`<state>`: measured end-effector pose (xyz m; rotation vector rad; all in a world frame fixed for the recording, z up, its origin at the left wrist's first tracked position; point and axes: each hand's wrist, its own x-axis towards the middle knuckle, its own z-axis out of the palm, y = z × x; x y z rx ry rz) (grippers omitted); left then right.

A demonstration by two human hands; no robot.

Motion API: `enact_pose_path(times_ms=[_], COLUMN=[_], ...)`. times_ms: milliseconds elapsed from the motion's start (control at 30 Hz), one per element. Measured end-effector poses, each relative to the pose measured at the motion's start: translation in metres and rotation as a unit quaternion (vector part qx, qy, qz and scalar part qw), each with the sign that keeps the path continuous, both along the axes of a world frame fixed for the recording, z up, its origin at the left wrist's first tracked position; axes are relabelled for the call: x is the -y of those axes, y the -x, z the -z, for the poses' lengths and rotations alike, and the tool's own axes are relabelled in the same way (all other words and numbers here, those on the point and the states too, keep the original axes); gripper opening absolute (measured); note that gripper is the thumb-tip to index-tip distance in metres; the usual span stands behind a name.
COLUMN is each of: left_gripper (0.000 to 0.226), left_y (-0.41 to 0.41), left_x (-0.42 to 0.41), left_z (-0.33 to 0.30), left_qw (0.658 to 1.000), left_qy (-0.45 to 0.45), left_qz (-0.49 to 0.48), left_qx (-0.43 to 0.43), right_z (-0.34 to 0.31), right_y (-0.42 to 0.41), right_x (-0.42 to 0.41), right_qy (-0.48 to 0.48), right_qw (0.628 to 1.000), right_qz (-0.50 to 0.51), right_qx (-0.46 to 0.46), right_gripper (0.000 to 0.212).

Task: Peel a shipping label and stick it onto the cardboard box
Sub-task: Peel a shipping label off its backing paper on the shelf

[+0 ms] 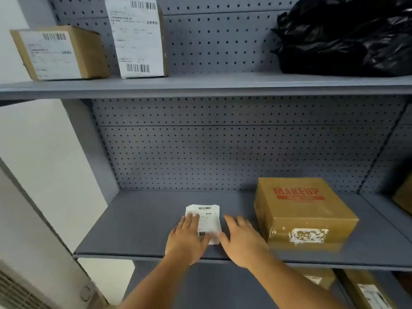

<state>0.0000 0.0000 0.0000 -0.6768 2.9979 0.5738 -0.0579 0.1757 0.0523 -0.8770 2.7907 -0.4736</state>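
Note:
A small stack of white shipping labels (207, 217) lies flat on the grey middle shelf (133, 230). My left hand (188, 237) rests palm down on the stack's left part, fingers spread. My right hand (243, 239) hovers just right of the stack, fingers apart, its thumb near the stack's lower right edge, holding nothing. To the right stands a brown cardboard box (305, 210) with red "MAKEUP" print on top and torn white label remains on its front face.
The upper shelf (223, 85) carries two labelled cardboard boxes (60, 52) (138, 36) at left and a black plastic bag (347, 36) at right. More boxes (367, 291) sit below at the lower right. A white wall and a vented unit (20, 291) are on the left.

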Motion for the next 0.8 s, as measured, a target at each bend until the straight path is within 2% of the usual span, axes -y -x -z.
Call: enact_pose_path(times_ms=[233,500,700,800], left_gripper=[0.073,0.056,0.054,0.053], left_y=[0.003,0.0,-0.007,-0.009], left_x=[0.0,0.001,-0.002,-0.009], left_z=[0.019,0.022,0.007,-0.005], left_qw=[1.0,0.999,0.998,0.996], left_qy=[0.007,-0.012,0.003,-0.015], left_qz=[-0.002,-0.014,-0.018,0.003], left_qx=[0.017,-0.035,-0.068,-0.087], right_z=[0.014,0.011,0.007,0.005], right_y=[0.017,0.025,0.022,0.017], right_x=[-0.002,0.0,0.011,0.017], right_qy=[-0.018,-0.017,0.028,0.09], right_qw=[0.999,1.0,0.999,0.99], right_qz=[0.023,0.017,0.012,0.033], right_qx=[0.025,0.014,0.044,0.102], right_gripper=[0.063,0.059,0.053,0.044])
